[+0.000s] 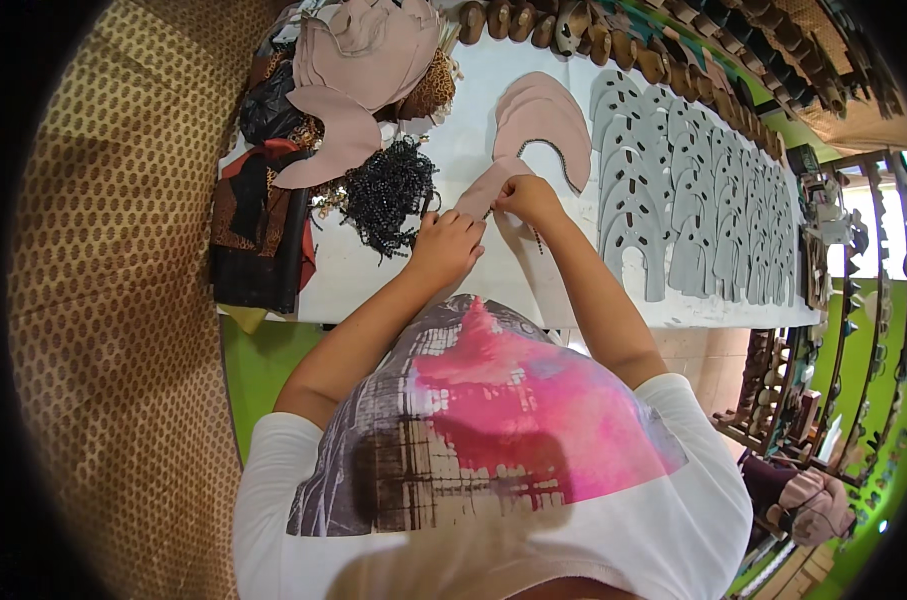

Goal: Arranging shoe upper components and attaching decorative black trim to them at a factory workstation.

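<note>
A pink leather piece (487, 187) slants over the white table between my two hands. My left hand (447, 247) grips its near left end, fingers curled over the edge. My right hand (529, 201) pinches its right edge, where a thin dark braided trim (539, 244) runs and dangles below the fingers. Just left of the piece lies a tangled heap of black trim (386, 196). Beyond my right hand rests a stack of pink curved shoe-upper pieces (541, 108), its inner curve edged in dark trim. My fingertips partly hide the worked edge.
Grey U-shaped uppers (631, 195) lie in overlapping rows on the right of the table (358, 293). Wooden shoe lasts (598, 45) line its far edge. More pink cut pieces (368, 50) and dark scraps (258, 215) crowd the left. A patterned curtain (123, 300) hangs at far left.
</note>
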Tool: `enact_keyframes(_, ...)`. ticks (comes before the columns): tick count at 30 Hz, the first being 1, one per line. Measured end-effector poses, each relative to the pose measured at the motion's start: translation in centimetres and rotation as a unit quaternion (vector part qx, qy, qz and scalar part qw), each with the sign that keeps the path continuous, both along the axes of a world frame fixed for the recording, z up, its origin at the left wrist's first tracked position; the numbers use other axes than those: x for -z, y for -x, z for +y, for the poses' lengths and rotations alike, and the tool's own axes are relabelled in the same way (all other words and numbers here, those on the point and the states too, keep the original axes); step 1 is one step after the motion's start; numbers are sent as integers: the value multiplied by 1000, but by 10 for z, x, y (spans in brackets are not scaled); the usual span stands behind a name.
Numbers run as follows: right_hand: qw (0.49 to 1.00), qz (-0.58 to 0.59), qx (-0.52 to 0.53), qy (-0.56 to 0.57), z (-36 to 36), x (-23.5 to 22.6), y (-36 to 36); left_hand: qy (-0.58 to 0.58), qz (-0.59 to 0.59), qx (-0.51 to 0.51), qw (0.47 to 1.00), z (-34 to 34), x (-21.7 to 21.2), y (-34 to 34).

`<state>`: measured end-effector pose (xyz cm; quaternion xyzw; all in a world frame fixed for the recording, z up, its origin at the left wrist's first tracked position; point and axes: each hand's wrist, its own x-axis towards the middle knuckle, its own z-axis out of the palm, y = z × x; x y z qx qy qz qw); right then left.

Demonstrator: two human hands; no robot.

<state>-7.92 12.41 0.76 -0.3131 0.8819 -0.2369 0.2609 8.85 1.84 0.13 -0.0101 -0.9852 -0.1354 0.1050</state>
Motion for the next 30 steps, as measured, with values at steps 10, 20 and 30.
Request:
enact_keyframes(10, 987, -127, 63, 80, 17, 6, 12, 15, -54, -6, 998, 0, -8, 15)
enact_keyframes(20, 971, -184, 92, 124, 32, 10, 10, 95, -24, -5, 995, -5, -8, 13)
enact_keyframes(30, 983, -107, 85, 122, 36, -5, -9, 100, 12, 21, 995, -3, -5, 15)
